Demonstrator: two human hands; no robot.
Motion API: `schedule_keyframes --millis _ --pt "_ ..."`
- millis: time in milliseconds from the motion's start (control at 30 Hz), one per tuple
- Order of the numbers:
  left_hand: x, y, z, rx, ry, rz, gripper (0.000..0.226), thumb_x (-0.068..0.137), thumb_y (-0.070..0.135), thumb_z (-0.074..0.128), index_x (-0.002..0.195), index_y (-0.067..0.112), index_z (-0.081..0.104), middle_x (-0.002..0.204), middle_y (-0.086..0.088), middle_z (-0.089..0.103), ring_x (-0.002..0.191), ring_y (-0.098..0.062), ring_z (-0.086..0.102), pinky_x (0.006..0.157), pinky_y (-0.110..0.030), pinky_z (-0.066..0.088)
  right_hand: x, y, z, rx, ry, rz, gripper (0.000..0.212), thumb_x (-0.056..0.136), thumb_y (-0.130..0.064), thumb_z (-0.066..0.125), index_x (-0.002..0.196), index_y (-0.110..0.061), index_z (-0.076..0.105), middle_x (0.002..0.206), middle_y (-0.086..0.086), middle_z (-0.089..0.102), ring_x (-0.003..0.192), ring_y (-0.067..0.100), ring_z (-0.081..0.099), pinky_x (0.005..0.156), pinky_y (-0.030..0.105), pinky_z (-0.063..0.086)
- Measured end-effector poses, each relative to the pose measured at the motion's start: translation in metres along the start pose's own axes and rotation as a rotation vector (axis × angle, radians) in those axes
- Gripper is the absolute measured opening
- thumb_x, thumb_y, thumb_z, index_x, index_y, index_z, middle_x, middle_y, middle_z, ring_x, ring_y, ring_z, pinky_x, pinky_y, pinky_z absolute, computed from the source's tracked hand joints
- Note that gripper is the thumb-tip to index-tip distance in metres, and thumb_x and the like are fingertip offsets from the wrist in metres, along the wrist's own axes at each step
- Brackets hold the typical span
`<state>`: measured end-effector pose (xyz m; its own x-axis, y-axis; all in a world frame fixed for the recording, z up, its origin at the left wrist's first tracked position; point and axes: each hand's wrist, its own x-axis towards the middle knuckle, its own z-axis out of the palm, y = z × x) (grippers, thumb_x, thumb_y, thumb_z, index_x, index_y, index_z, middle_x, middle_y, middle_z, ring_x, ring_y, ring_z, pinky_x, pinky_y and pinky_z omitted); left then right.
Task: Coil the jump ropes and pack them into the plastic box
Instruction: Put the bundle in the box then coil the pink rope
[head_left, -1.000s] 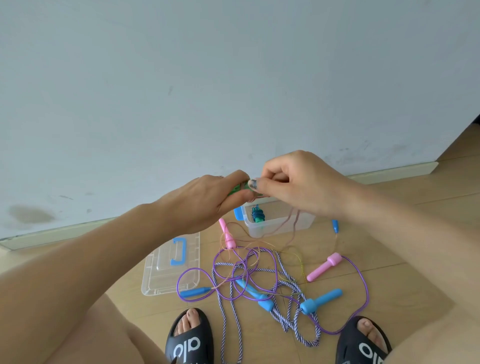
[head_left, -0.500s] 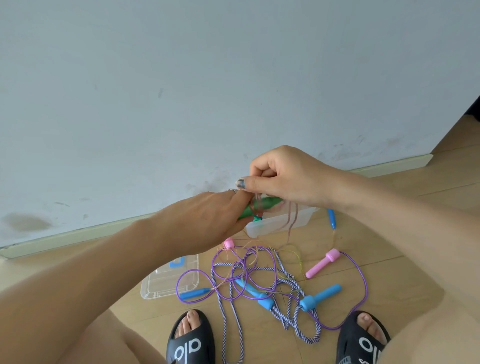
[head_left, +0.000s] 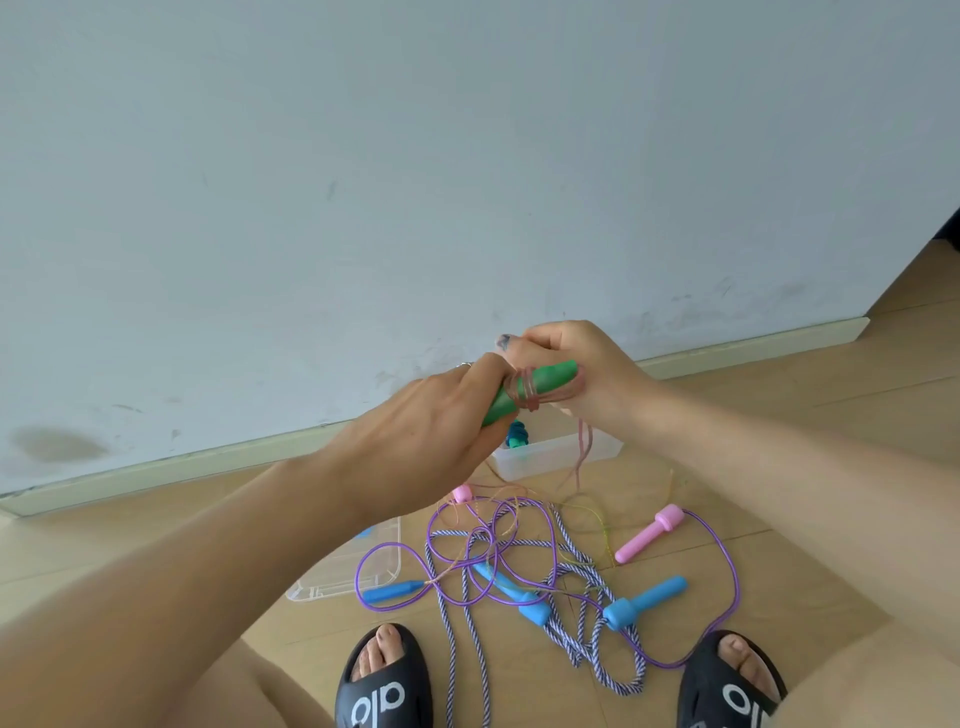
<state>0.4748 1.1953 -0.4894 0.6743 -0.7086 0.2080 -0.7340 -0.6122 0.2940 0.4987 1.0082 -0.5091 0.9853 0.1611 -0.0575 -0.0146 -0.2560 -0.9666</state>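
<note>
Wrapping is what your hands are doing: your left hand (head_left: 441, 415) is curled round the lower part of the green handle (head_left: 535, 387), and your right hand (head_left: 576, 364) pinches the thin pinkish cord (head_left: 527, 395) against the handle's far end, both grips closed tight on their thing. Against half a second ago, the handle now stands clear of your fingers with several turns of cord plainly wound about its middle, and your hands have lifted slightly toward the wall; I judge this rope is partly coiled, with its loose tail (head_left: 582, 452) trailing down over the plastic box (head_left: 556, 457). That box sits on the floor near the skirting board, just under your hands, with a teal coiled rope (head_left: 517, 434) already inside. Its clear lid (head_left: 348, 571) lies on the floor to the left, partly behind your forearm. Nearer your sandals, the purple rope (head_left: 727, 571), the striped rope (head_left: 447, 623), the pink handle (head_left: 649, 532) and the blue handles (head_left: 644, 603) lie tangled together, so the tail may snag as you draw it up. Bare floor lies open toward the right wall corner.
</note>
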Motion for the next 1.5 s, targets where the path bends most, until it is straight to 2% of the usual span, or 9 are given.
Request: schedule_keyframes --millis 200,367,500,667,800,1000,1200,1400,1500 --pt "0.007 -0.004 0.005 -0.074 0.036 -0.091 0.016 0.101 0.027 0.044 0.098 0.012 0.043 0.071 0.002 0.045 0.06 -0.024 0.04 0.055 -0.034 0.026 -0.002 0.012 0.009 -0.089 0.091 0.146 0.037 0.097 -0.003 0.042 0.064 -0.016 0.049 0.041 -0.014 0.036 0.035 0.004 0.026 0.045 0.021 0.024" --pt "0.02 -0.022 0.008 -0.057 0.091 -0.315 0.022 0.102 0.027 0.046 0.089 0.01 0.04 0.069 -0.004 0.048 0.061 -0.029 0.046 0.055 -0.038 0.032 -0.033 0.011 0.029 -0.117 0.154 0.225 0.045 0.105 -0.025 0.035 0.068 -0.013 0.057 0.04 -0.008 0.048 0.032 0.002 0.038 0.042 0.02 0.03" --pt "0.018 -0.043 0.007 0.197 -0.068 -0.305 0.014 0.102 0.021 0.042 0.09 0.013 0.039 0.08 -0.002 0.048 0.069 -0.03 0.049 0.062 -0.041 0.043 -0.057 -0.011 0.039 -0.369 0.083 0.001 0.04 0.102 -0.022 0.037 0.07 -0.007 0.056 0.04 -0.008 0.049 0.041 0.002 0.048 0.046 0.014 0.032" --pt "0.016 -0.048 0.02 0.481 -0.204 -0.184 0.019 0.095 0.004 0.042 0.09 0.018 0.03 0.077 0.003 0.034 0.064 -0.023 0.043 0.057 -0.034 0.034 -0.054 -0.026 0.016 -0.736 -0.097 -0.247 0.039 0.098 -0.027 0.047 0.059 -0.022 0.045 0.044 -0.015 0.048 0.051 0.011 0.044 0.049 0.02 0.03" --pt "0.016 -0.038 0.035 0.497 -0.277 -0.093 0.016 0.091 0.003 0.039 0.096 0.017 0.034 0.092 0.0 0.045 0.074 -0.025 0.053 0.061 -0.036 0.043 -0.04 -0.024 0.002 -0.642 -0.095 -0.29 0.041 0.098 -0.03 0.054 0.06 -0.016 0.046 0.044 -0.004 0.037 0.047 0.014 0.034 0.047 0.023 0.025" --pt "0.018 -0.036 0.037 0.462 -0.223 -0.089 0.017 0.095 0.006 0.042 0.108 0.015 0.046 0.089 0.0 0.046 0.063 -0.022 0.046 0.058 -0.036 0.046 -0.034 -0.032 -0.006 -0.544 -0.152 -0.246 0.037 0.1 -0.027 0.051 0.069 -0.009 0.061 0.045 -0.007 0.051 0.042 0.006 0.046 0.049 0.017 0.034" --pt "0.015 -0.026 0.031 0.446 0.033 0.115 0.035 0.072 0.003 0.078 0.078 0.014 0.045 0.063 0.002 0.032 0.043 -0.02 0.025 0.033 -0.03 0.032 -0.009 -0.023 -0.024 -0.44 -0.132 -0.123 0.039 0.099 -0.029 0.056 0.072 -0.001 0.06 0.049 -0.007 0.046 0.051 0.012 0.038 0.057 0.029 0.035" --pt "0.009 -0.012 0.02 0.368 0.113 0.184 0.023 0.078 0.012 0.075 0.084 0.009 0.053 0.066 -0.004 0.05 0.046 -0.026 0.045 0.034 -0.03 0.033 0.006 -0.015 -0.027 -0.294 -0.142 -0.068 0.02 0.091 -0.017 0.069 0.077 -0.004 0.063 0.052 -0.013 0.057 0.047 0.0 0.044 0.05 0.012 0.033" --pt "0.007 0.0 0.017 0.366 0.135 0.184 0.017 0.087 0.023 0.055 0.092 0.008 0.06 0.068 0.0 0.053 0.049 -0.026 0.05 0.037 -0.029 0.03 0.009 -0.004 -0.017 -0.167 -0.132 0.005 0.017 0.091 -0.006 0.066 0.074 -0.007 0.06 0.053 -0.005 0.056 0.042 0.003 0.047 0.045 0.014 0.037"
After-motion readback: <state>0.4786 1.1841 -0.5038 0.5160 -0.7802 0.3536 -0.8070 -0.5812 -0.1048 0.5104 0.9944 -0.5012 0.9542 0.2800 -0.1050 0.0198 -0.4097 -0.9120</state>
